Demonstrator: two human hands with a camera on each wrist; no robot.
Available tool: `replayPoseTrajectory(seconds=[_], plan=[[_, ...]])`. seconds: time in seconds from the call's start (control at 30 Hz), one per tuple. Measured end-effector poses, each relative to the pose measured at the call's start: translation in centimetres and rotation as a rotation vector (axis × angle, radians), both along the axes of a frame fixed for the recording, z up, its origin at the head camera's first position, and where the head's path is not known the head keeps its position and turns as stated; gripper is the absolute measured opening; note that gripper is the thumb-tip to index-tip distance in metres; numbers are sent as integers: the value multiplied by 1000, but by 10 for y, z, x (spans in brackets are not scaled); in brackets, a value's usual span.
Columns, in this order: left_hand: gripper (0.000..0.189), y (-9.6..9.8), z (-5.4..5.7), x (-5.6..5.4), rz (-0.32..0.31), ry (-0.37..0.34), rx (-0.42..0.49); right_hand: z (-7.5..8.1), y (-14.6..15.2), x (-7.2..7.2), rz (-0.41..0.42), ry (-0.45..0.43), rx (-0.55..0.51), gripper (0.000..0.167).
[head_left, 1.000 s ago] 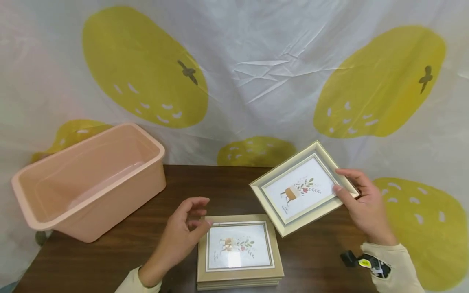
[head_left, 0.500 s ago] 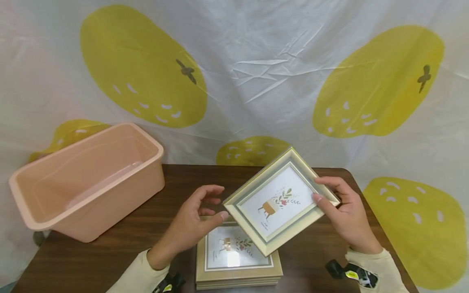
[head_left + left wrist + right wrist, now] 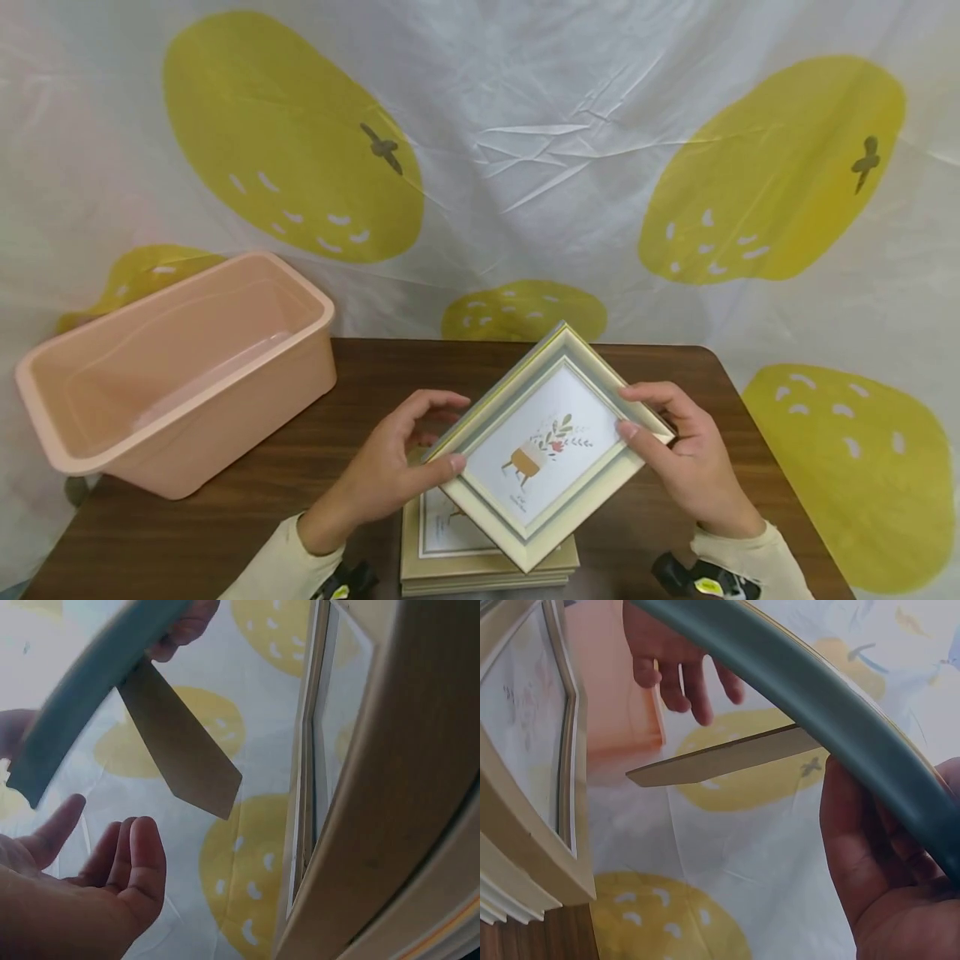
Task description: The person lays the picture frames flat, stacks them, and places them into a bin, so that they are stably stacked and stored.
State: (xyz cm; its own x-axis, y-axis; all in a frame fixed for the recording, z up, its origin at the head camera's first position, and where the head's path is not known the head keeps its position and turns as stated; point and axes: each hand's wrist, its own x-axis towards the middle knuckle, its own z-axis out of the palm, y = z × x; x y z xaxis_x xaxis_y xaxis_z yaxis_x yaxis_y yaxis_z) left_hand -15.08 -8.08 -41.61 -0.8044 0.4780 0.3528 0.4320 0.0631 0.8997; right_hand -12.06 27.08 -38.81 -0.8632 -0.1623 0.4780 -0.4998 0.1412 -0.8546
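A cream picture frame (image 3: 517, 467) with a flower drawing is held tilted above a stack of frames (image 3: 487, 571). My right hand (image 3: 693, 458) grips its right corner, thumb on the front and fingers behind. At the left corner is my left hand (image 3: 405, 462), its thumb overlapping the border in the head view. In the left wrist view my left hand (image 3: 105, 885) has loosely bent fingers (image 3: 146, 859), with a gap between them and the frame's edge (image 3: 90, 690). A stand leg (image 3: 727, 757) sticks out from the back of the held frame in the right wrist view.
A pink plastic bin (image 3: 225, 408) stands at the left on the dark wooden table (image 3: 675, 533). Behind the table hangs a white cloth (image 3: 525, 200) with yellow fruit prints. The stacked frames lie near the front of the table.
My right hand has brought the picture frame left and lower, over the stack. My left hand has shifted right, to the frame's left corner. The bin and stack have stayed put.
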Motion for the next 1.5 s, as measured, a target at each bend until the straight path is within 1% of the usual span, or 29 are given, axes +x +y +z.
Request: replayPoseTrajectory(seconds=[0.07, 0.17, 0.3, 0.4, 0.43, 0.53, 0.57, 0.63, 0.7, 0.73, 0.8, 0.97, 1.07, 1.13, 1.3, 1.37, 1.5], plan=[[55, -2, -2, -1, -27, 14, 4, 0, -1, 1, 4, 3, -6, 39], [59, -5, -3, -3, -90, 30, 21, -1, -2, 4, 11, 5, -17, 40], [66, -6, -3, -4, -230, -18, 96, -2, -5, 6, 32, 0, -46, 43], [73, -5, -1, -3, -343, -86, 176, -4, -7, 6, 58, 5, -88, 46], [75, -5, -1, -3, -372, -96, 196, -6, -8, 6, 70, 12, -108, 47], [80, -3, -1, -3, -448, -114, 239, -9, -11, 5, 121, 27, -171, 49], [81, -2, -1, -3, -462, -114, 243, -10, -12, 5, 139, 27, -189, 50], [81, -2, -2, -3, -471, -110, 235, -11, -13, 4, 164, 7, -212, 51], [80, -2, -2, -3, -466, -108, 221, -11, -14, 5, 170, -24, -221, 53], [80, -3, -2, -3, -452, -105, 212, -11, -14, 5, 168, -37, -223, 54], [77, -4, -3, -3, -420, -92, 195, -12, -15, 5, 176, -35, -234, 54], [67, -5, -3, -2, -325, -69, 198, -13, -17, 4, 177, -15, -258, 49], [60, -5, -2, 1, -266, -61, 212, -14, -19, 4, 151, -39, -251, 47], [56, -4, -2, 4, -214, -54, 209, -15, -19, 5, 138, -64, -249, 47], [46, -5, -3, 12, -110, -104, 208, -20, -22, 4, 102, -115, -234, 46], [44, -5, -5, 14, -87, -135, 228, -23, -22, 4, 91, -121, -236, 44], [44, -7, -9, 20, -50, -170, 261, -28, -25, 4, 46, -104, -234, 39]])
